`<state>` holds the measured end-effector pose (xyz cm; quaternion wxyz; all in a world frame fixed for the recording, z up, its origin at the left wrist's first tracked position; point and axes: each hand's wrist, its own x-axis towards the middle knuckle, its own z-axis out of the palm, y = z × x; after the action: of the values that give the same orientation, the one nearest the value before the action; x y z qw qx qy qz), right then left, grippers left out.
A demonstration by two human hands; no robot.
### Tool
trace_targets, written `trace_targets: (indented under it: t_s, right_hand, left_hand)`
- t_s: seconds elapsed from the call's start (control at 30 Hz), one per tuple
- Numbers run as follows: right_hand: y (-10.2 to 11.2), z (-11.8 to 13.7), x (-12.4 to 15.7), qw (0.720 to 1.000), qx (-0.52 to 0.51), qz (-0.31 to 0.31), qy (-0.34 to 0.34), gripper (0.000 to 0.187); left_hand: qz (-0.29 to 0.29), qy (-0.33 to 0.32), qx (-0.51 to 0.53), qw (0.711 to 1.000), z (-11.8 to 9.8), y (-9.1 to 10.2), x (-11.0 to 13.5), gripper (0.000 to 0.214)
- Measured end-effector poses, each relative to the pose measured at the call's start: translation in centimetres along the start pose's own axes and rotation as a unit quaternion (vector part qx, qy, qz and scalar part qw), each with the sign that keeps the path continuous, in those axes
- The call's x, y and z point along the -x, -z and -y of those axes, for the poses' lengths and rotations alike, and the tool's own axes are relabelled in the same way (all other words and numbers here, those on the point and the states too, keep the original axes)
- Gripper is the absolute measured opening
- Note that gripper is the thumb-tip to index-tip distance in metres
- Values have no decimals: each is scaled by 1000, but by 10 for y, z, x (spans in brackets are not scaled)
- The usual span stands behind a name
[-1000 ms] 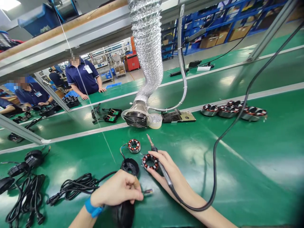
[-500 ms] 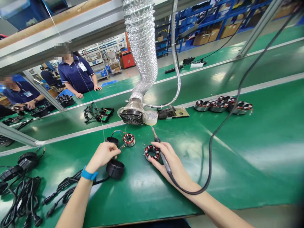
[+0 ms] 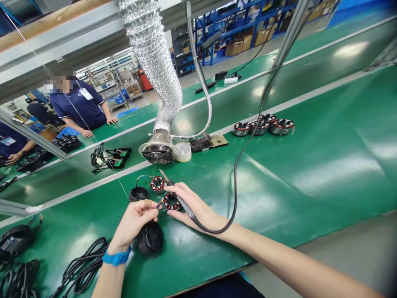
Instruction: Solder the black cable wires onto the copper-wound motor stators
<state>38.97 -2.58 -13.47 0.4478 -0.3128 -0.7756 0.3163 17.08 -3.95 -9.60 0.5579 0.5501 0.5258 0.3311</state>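
Observation:
My left hand point(image 3: 135, 221), with a blue wrist band, pinches the end of a black cable with thin coloured wires point(image 3: 160, 203). In my right hand point(image 3: 197, 203) are two things: a small motor stator point(image 3: 168, 201) with copper windings, and a soldering iron point(image 3: 187, 210) lying across the fingers, tip pointing away. The wire ends are right beside the stator; whether they touch it I cannot tell. Just beyond, another stator point(image 3: 158, 184) is wired to a black round housing point(image 3: 138, 194). A second black housing point(image 3: 150, 238) sits below my left hand.
A fume fan point(image 3: 159, 153) hangs from a silver duct point(image 3: 169, 91) beside a pale round tin point(image 3: 183, 152). Several larger stators point(image 3: 263, 124) sit at the right. Coiled black cables point(image 3: 82, 260) lie at the left. The iron's cord point(image 3: 235, 182) loops over the green bench; co-workers stand across it.
My hands have come together: the stator and soldering iron in my right hand now sit beside the wires in my left. The camera view has shifted to the right.

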Motion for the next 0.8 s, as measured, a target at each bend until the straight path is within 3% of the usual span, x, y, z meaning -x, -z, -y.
trace_targets:
  t_s: [0.2,0.37,0.6,0.8]
  right_hand:
    - [-17,16,-11,988,-122,-89,-3,37]
    - [-28,20,-14,978,-160,-133,-24,33]
    - [-37,19,-11,980,-144,-129,-51,37]
    - [-36,21,-12,983,-111,-136,-49,36]
  left_hand:
    - [9,-20,-25,999,1,-1,1,34]
    - [9,-13,17,1000,6,-2,-1,39]
    - [-4,-55,70,996,9,-7,-2,38]
    - [-52,-87,1,995,11,-7,-1,26]
